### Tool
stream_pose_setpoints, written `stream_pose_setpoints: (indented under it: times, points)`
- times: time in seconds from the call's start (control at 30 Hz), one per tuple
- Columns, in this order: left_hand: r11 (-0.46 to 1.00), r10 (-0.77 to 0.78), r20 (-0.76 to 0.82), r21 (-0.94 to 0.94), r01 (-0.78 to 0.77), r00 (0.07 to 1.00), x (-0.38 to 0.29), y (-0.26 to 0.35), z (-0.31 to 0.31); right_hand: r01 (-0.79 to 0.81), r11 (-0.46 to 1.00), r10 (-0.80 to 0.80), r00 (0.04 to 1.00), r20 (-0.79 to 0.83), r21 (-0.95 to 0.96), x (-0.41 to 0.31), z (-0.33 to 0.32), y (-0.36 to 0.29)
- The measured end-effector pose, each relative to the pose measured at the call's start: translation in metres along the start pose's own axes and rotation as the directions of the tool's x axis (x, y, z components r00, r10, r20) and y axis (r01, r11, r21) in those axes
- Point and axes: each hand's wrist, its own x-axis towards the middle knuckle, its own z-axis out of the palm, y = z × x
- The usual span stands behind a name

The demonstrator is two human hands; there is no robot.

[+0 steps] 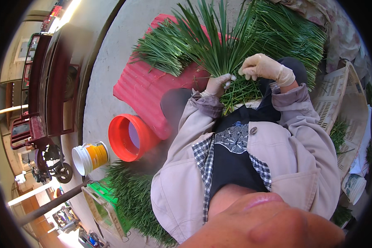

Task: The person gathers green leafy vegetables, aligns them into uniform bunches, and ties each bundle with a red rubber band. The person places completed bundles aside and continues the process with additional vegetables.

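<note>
My left hand (219, 84), in a pale thin glove, is closed round the lower ends of a fanned bunch of long green leafy stalks (220, 49). To the right of that bunch is my right hand (256, 67), gloved too, raised with its fingers curled; whether it pinches a stalk cannot be told. Loose green trimmings (241, 93) lie below both hands, between my knees. A smaller pile of cut stalks (167, 49) rests on a red corrugated sheet (139, 82). Beyond my right hand spreads a large heap of stalks (291, 37).
An orange-red bucket (116, 136) holding liquid stands beside a white and yellow pail (97, 155). More greens (136, 192) lie by a green crate (121, 217) at lower left. A cream perforated plastic basket (331, 96) is at the right, near a floral cloth (338, 28).
</note>
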Motion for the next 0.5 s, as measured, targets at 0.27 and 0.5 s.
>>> stream_pose_setpoints:
  times: [0.27,0.5]
  points:
    - [0.995,-0.079,0.022,0.054,0.078,0.997,0.002,-0.006,0.001,0.202,0.97,-0.099,0.842,-0.531,0.138,0.074,-0.015,-0.012]
    - [0.993,-0.11,-0.001,0.049,0.11,0.994,0.001,0.001,0.002,0.111,0.992,-0.064,0.861,-0.505,0.062,0.076,-0.022,-0.018]
